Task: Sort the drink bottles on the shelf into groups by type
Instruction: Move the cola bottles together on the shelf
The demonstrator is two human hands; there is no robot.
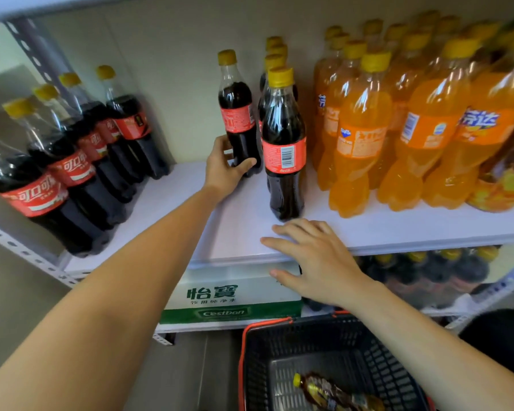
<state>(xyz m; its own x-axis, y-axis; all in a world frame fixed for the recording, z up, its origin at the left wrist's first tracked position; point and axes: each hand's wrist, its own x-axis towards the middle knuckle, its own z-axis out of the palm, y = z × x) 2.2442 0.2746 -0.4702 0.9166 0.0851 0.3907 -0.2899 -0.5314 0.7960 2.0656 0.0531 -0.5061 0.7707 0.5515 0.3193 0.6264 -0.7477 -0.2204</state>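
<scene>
The left forearm and right forearm are bare to the frame's lower edge. The left hand and right hand are bare too.

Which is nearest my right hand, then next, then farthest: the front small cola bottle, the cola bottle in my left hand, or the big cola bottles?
Head view:
1. front small cola bottle, just behind the right hand, near the shelf edge.
2. held cola bottle, farther back, gripped by the left hand.
3. big cola bottles, far left.
</scene>
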